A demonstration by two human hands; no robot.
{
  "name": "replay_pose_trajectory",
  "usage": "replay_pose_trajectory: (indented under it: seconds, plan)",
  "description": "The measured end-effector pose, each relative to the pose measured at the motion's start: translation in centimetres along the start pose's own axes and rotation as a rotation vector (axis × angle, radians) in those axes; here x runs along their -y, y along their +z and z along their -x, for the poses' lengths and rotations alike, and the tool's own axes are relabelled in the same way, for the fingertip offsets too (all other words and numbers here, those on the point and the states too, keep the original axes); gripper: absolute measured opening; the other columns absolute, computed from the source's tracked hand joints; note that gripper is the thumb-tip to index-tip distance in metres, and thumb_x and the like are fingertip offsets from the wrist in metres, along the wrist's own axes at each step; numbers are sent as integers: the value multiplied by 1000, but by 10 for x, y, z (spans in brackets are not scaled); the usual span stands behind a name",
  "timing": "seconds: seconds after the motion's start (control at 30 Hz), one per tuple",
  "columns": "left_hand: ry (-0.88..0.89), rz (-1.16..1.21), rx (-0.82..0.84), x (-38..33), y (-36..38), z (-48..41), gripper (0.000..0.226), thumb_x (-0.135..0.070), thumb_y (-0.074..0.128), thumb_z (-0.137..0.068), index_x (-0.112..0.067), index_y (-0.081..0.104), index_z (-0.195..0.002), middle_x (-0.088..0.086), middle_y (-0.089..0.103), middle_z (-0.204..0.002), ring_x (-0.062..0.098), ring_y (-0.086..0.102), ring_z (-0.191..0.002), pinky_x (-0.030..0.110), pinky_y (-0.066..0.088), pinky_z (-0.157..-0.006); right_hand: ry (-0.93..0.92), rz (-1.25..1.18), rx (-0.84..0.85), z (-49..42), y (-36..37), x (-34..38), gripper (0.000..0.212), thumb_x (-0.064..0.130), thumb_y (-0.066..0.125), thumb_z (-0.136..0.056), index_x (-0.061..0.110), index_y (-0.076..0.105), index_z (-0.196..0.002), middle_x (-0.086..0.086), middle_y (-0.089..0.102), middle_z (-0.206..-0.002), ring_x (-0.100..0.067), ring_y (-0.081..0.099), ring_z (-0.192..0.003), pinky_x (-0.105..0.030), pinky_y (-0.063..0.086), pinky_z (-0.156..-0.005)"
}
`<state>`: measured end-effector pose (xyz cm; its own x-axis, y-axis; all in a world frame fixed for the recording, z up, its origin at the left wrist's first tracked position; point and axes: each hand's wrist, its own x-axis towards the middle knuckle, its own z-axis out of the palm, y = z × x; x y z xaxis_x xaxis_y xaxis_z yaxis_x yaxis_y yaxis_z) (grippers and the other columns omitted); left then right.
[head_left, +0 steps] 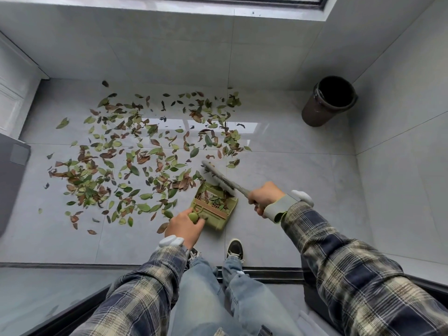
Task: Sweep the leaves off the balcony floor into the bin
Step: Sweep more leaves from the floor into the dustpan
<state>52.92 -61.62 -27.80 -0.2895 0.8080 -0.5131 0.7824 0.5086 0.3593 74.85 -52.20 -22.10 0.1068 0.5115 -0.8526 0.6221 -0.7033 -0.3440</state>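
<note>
Leaves (134, 170), green and brown, lay scattered over the grey tiled floor (303, 180), spread from the far wall down toward the near left, thickest at the left and centre. A smaller share lay inside the green dustpan (217, 220), which sat on the floor at the near right edge of the spread, its mouth facing the leaves.

The left hand (184, 226) gripped the dustpan's handle, fingers curled round it. The right hand (263, 196) was closed round the handle of a grey brush (218, 177). The brush head stood at the far rim of the dustpan and reached out toward the leaves; whether the bristles touched the floor could not be told.

The bin (315, 112), dark and round, stood upright in the far right corner, well apart from the leaves and the dustpan. Its inside appeared dark; any contents could not be made out.

Both arms wore plaid sleeves (339, 251), each wrist carrying a white band (171, 240). A dark shoe (235, 248) stood just near of the dustpan.
</note>
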Motion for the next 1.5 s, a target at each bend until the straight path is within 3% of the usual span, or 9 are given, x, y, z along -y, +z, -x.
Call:
replay_pose_trajectory:
  seconds: [0.13, 0.17, 0.37, 0.57, 0.7, 0.8, 1.0, 1.27, 1.5]
  plan:
    - [-10, 10, -1, -3, 3, -1, 35, -51, 63, -83, -30, 68, -111, 5, 72, -96, 28, 61, -83, 30, 52, -71, -7, 49, -36, -1, -11, 9, 11, 10, 66, -68, 4, 57, -72, -11, 54, -67, -27, 54, -71, -32, 44, -63]
    - [-16, 14, -7, -4, 2, -1, 32, -50, 63, -83, -29, 69, -107, 6, 71, -93, 27, 59, -79, 29, 51, -70, -7, 66, -54, -5, -11, 9, 17, 12, 63, -63, 2, 61, -77, -13, 57, -67, -29, 57, -70, -35, 46, -64]
    - [-85, 102, -61, -16, 7, -2, 17, -36, 63, -85, -21, 67, -91, 5, 59, -76, 28, 55, -71, 28, 45, -64, -24, 280, -104, -8, -1, 2, 18, 19, 61, -79, 7, 68, -90, -14, 72, -83, -30, 71, -79, -36, 60, -79]
    - [-164, 201, -117, -31, 8, -12, 15, -29, 60, -87, -16, 66, -89, 7, 62, -79, 28, 51, -71, 28, 39, -65, 22, 502, 0, -7, 1, 3, 21, 24, 59, -63, 12, 65, -79, -7, 73, -80, -26, 70, -80, -33, 58, -83]
    - [-165, 193, -116, -38, 5, -13, 11, -28, 59, -88, -19, 65, -91, 4, 56, -76, 25, 48, -69, 27, 36, -64, -10, 605, 24, 8, -26, 22, 5, 14, 67, -78, 9, 67, -79, -6, 72, -86, -25, 69, -82, -30, 55, -75]
    - [-164, 189, -108, -41, 1, -14, 6, -28, 59, -88, -22, 62, -88, 3, 55, -73, 20, 44, -61, 26, 34, -61, -26, 614, 14, 7, -40, 32, 18, 12, 71, -73, 5, 75, -90, -9, 75, -88, -25, 71, -80, -31, 57, -73]
    - [-173, 159, -118, -33, -7, -18, 13, -31, 59, -89, -18, 61, -86, 2, 52, -69, 24, 48, -64, 28, 38, -63, -71, 565, -23, 3, -42, 47, 20, 7, 65, -81, 5, 71, -100, -8, 66, -85, -26, 60, -76, -24, 45, -61]
    - [-140, 154, -148, -38, -5, -25, 14, -30, 62, -88, -18, 66, -91, 3, 55, -77, 25, 49, -71, 28, 37, -65, -133, 476, -109, -19, -19, 55, 15, 11, 58, -87, 6, 67, -98, -7, 61, -76, -27, 60, -74, -28, 46, -65]
    - [-145, 133, -135, -40, -6, -34, 13, -33, 61, -87, -21, 66, -90, 4, 59, -78, 26, 51, -71, 28, 38, -64, -88, 582, -16, -26, 2, 48, 6, 11, 56, -90, 7, 60, -88, -8, 61, -83, -28, 60, -80, -31, 47, -70]
